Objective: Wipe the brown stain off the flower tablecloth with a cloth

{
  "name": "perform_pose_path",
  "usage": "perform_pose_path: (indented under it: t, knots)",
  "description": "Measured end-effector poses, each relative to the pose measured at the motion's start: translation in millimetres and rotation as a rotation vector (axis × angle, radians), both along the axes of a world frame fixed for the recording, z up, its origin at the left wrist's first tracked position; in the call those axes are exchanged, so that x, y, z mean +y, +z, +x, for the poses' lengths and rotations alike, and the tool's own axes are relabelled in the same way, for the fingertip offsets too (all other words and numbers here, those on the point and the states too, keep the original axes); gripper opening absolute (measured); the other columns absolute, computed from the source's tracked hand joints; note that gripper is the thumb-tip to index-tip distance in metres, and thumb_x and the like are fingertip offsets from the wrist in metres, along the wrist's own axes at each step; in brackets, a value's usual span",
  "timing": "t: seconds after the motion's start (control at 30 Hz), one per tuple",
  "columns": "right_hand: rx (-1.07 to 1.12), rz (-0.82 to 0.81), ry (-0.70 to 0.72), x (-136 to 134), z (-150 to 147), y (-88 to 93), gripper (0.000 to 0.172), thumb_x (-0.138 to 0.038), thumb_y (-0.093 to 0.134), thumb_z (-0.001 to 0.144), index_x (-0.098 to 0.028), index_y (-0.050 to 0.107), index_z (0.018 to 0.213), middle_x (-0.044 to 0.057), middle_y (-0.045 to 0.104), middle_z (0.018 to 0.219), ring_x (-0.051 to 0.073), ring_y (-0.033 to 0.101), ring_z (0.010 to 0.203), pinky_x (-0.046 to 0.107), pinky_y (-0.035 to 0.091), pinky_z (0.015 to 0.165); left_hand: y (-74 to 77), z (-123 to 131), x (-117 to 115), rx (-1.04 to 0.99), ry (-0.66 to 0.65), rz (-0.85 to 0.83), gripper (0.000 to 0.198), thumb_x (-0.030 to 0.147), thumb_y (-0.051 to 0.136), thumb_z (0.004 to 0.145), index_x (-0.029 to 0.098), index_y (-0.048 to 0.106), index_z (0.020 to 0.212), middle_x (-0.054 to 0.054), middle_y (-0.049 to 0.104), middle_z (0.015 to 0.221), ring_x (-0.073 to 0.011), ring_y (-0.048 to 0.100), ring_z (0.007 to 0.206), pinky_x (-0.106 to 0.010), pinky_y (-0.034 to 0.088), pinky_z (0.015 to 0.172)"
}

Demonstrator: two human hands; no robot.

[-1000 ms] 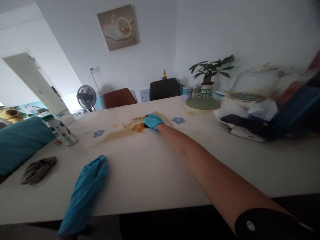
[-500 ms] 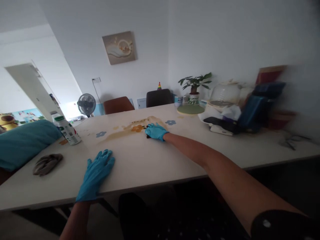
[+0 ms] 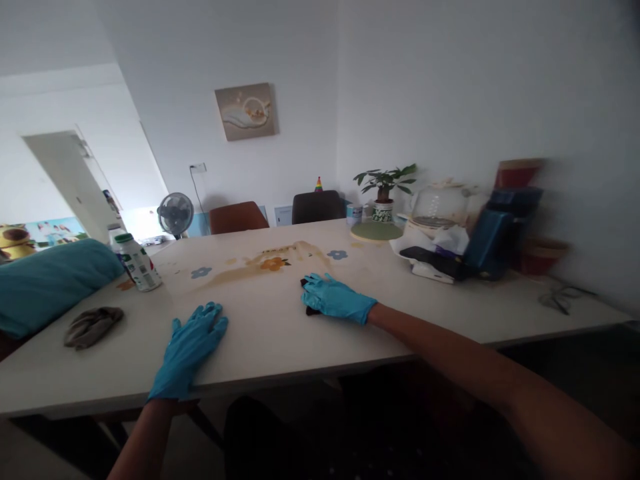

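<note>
My right hand [image 3: 335, 297], in a blue glove, presses down on a dark cloth [image 3: 312, 311] on the white table [image 3: 260, 333]. Only the cloth's edges show, so its full shape is hidden under my fingers. Farther back, the tabletop bears an orange flower print [image 3: 273, 265] with a brownish stain [image 3: 235, 273] around it. My left hand [image 3: 193, 347], gloved alike, lies flat near the table's front edge with its fingers spread and nothing in them. To its left is a crumpled grey-brown cloth [image 3: 93, 327].
A white bottle with a green cap [image 3: 137, 262] stands at the left, near a teal cushion [image 3: 55, 283]. Along the right are a potted plant [image 3: 383, 197], a round green mat [image 3: 377, 231], a glass-domed appliance [image 3: 440, 203], a blue box [image 3: 493, 240] and glasses [image 3: 563, 300].
My right hand has drawn back from the stained area toward me and slightly right, with the dark cloth under it. My left hand stays in place. The view has tilted slightly.
</note>
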State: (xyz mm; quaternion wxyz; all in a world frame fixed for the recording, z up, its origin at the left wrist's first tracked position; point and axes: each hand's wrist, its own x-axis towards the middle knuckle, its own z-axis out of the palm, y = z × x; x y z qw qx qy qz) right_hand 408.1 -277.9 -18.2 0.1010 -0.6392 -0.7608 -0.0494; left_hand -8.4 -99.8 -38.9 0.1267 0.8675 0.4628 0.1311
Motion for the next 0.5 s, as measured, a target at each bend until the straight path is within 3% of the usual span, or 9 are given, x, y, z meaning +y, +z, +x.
perform_pose_path:
  t: [0.13, 0.23, 0.37, 0.5]
  knots:
    - [0.074, -0.058, -0.075, -17.6, 1.3, 3.9, 0.030, -0.039, 0.074, 0.133, -0.030, 0.093, 0.153, 0.015, 0.066, 0.198, 0.043, 0.059, 0.189, 0.071, 0.051, 0.156, 1.0, 4.4, -4.2, -0.013, 0.026, 0.020, 0.077, 0.049, 0.043, 0.126, 0.021, 0.066, 0.194, -0.019, 0.047, 0.209, -0.0464, 0.037, 0.201, -0.084, 0.005, 0.166]
    - [0.032, -0.055, -0.064, -20.3, 0.0, 2.2, 0.031, -0.036, 0.072, 0.134, -0.027, 0.094, 0.154, 0.017, 0.067, 0.198, 0.044, 0.058, 0.189, 0.072, 0.049, 0.157, 7.9, 9.2, -10.1, 0.002, 0.037, 0.030, 0.075, 0.047, 0.045, 0.127, 0.020, 0.067, 0.193, -0.020, 0.049, 0.207, -0.0465, 0.039, 0.200, -0.084, 0.008, 0.165]
    - [-0.024, -0.002, -0.072, -9.6, 0.9, -5.5, 0.036, -0.034, 0.067, 0.136, -0.020, 0.097, 0.150, 0.023, 0.072, 0.190, 0.048, 0.065, 0.183, 0.077, 0.045, 0.158, 22.4, 14.3, -18.5, 0.106, 0.051, 0.007, 0.075, 0.043, 0.040, 0.131, 0.016, 0.062, 0.197, -0.018, 0.042, 0.211, -0.0438, 0.037, 0.201, -0.084, 0.009, 0.165]
    - [-0.065, 0.001, -0.157, 9.6, 15.5, -7.4, 0.039, -0.041, 0.066, 0.137, -0.023, 0.099, 0.149, 0.019, 0.071, 0.192, 0.048, 0.064, 0.184, 0.076, 0.052, 0.153, 30.0, 18.3, -22.9, 0.168, 0.082, -0.009, 0.072, 0.040, 0.041, 0.133, 0.019, 0.058, 0.200, -0.015, 0.039, 0.213, -0.0393, 0.035, 0.202, -0.080, 0.010, 0.167]
